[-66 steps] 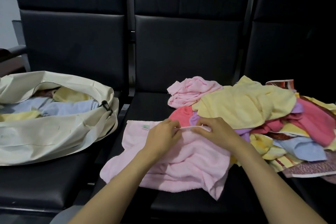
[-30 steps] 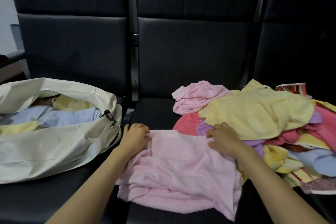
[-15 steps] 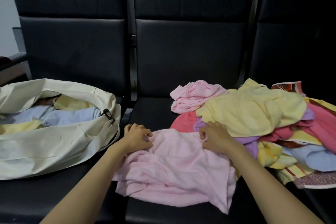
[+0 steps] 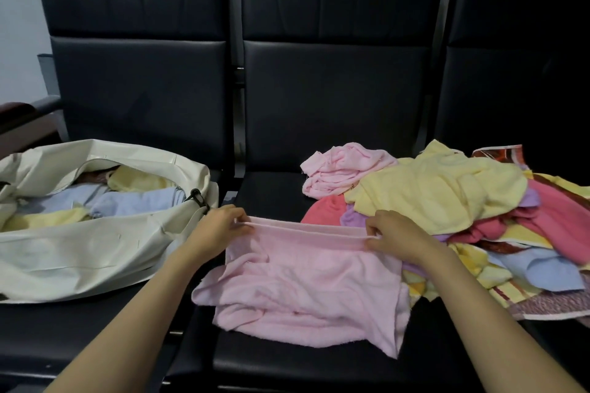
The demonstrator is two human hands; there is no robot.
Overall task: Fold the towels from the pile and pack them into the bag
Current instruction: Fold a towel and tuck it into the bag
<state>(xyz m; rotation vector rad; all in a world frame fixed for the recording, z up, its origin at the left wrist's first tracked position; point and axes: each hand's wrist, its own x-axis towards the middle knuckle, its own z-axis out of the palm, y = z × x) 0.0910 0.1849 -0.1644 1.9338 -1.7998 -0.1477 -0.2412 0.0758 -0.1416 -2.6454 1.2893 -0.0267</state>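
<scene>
Folding of the pink towel [image 4: 306,281], laid on the middle seat [image 4: 274,195] of a row of black chairs. The left hand [image 4: 220,230] and right hand [image 4: 396,236] each pinch one end of the towel's far hem. The fingers [image 4: 238,222] of the left hand are curled and clamped on the left end. Those of the right hand are clamped on the right end, so that the hem runs taut and straight between them. The hem appears doubled there, as if two edges were held together. The rest of the towel lies slack and creased on the near side of the fingers, with one corner trailing toward the seat's front edge.

The bag [image 4: 79,252], cream and open-mouthed, lies just beyond the left fingers on the neighbouring seat. Blue and yellow towels [image 4: 137,201] are already inside it. The unsorted pile [image 4: 440,195] lies just beyond the right fingers and spreads away to that side. Its nearest layers touch or overlap the pink towel.

Step in hand, as judged: an early fold of this towel, with the edges being aligned. The next move calls for keeping both ends level while the cloth is smoothed flat, then folding it smaller before it goes leftward into the bag. Many towels remain, so the task seems well short of complete.
</scene>
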